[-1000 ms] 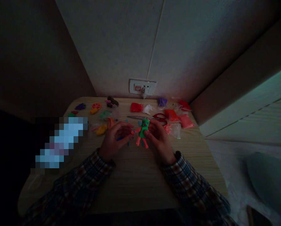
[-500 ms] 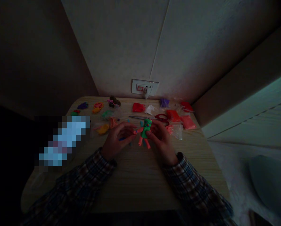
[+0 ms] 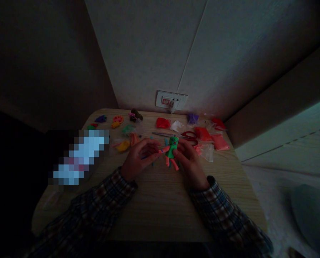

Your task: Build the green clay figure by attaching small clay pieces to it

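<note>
A small green clay figure (image 3: 172,149) with orange arms and legs stands upright above the wooden table (image 3: 154,211). My right hand (image 3: 190,162) is closed round its body from the right. My left hand (image 3: 140,156) pinches the figure's orange arm with thumb and fingertips on the left side. A thin blue piece shows under my left fingers. Both sleeves are plaid. The light is dim.
Red-handled scissors (image 3: 186,135) lie just behind the figure. Bags of red, orange, white and purple clay (image 3: 203,133) lie at the back right. Small clay shapes (image 3: 118,119) sit at the back left. A wall socket (image 3: 171,99) is above the table's far edge.
The view has shifted, so everything sits a little further right in the picture. Both hands keep the same hold on the figure.
</note>
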`<state>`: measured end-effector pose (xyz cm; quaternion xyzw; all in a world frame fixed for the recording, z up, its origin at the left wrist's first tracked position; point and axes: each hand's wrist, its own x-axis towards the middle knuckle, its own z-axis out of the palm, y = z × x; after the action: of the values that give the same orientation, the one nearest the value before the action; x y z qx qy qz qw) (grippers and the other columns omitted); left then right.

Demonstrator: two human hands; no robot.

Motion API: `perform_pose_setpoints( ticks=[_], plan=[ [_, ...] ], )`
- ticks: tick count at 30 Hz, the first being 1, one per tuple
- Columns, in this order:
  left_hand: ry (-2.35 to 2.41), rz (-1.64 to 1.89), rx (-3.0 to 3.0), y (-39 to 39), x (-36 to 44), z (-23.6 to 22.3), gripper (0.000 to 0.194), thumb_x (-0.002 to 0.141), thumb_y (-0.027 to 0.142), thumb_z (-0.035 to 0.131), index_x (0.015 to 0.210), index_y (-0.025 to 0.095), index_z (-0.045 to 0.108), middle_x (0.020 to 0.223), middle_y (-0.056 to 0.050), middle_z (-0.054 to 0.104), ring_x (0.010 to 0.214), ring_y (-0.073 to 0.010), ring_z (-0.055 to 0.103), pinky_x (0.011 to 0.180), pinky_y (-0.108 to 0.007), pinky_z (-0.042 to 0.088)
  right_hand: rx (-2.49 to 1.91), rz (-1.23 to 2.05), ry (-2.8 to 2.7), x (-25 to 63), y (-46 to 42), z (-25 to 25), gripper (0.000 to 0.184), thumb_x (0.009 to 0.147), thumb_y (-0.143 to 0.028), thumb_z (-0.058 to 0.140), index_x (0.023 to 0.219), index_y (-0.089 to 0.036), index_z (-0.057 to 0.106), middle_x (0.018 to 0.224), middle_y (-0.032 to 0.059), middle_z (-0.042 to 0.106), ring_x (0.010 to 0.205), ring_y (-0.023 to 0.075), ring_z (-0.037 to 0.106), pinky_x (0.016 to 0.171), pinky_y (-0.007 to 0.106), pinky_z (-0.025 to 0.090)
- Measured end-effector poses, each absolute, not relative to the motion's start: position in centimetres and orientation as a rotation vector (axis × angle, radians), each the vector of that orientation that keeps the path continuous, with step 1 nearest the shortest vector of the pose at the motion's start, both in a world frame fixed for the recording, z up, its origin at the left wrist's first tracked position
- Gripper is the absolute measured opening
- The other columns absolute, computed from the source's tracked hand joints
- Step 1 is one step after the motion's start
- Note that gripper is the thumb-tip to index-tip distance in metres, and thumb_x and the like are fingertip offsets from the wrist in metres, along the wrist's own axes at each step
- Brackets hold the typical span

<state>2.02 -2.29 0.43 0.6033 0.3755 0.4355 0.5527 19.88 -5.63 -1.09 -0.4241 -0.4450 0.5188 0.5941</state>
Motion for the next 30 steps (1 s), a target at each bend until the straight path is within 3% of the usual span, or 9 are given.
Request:
perform_pose_setpoints(
  ticks=[14, 21, 30],
  plan=[
    [0.919, 1.026, 1.374, -2.23, 1.96, 0.56, 0.025, 0.071, 0.028, 0.075, 0.092, 0.018, 0.065, 0.081, -0.002, 0.069, 0.077, -0.0161, 0.067, 0.069, -0.026, 0.055, -0.986, 1.221, -1.068, 20.0, -5.48, -0.94, 0.031, 0.077, -0.038, 0.076, 0.103, -0.029, 0.062, 0.093, -0.0003, 0.07, 0.09, 0.0179, 0.068, 0.081, 0.033, 0.056],
    [0.927, 1.023, 1.368, -2.21, 1.85, 0.19, 0.028, 0.072, 0.031, 0.076, 0.094, 0.018, 0.065, 0.084, -0.002, 0.069, 0.081, -0.0174, 0.067, 0.071, -0.027, 0.055, -0.971, 1.215, -1.072, 19.92, -5.55, -0.78, 0.03, 0.077, -0.037, 0.076, 0.103, -0.028, 0.062, 0.092, -0.001, 0.069, 0.088, 0.0155, 0.067, 0.08, 0.029, 0.055],
    [0.942, 1.028, 1.558, -2.31, 1.92, 0.48, 0.019, 0.076, 0.03, 0.071, 0.09, 0.017, 0.066, 0.084, -0.004, 0.071, 0.079, -0.0182, 0.068, 0.064, -0.026, 0.054, -1.024, 1.174, -1.148, 19.75, -5.75, -0.62, 0.034, 0.078, -0.041, 0.075, 0.105, -0.028, 0.059, 0.094, 0.0015, 0.069, 0.087, 0.0187, 0.068, 0.078, 0.034, 0.057]
  ],
)
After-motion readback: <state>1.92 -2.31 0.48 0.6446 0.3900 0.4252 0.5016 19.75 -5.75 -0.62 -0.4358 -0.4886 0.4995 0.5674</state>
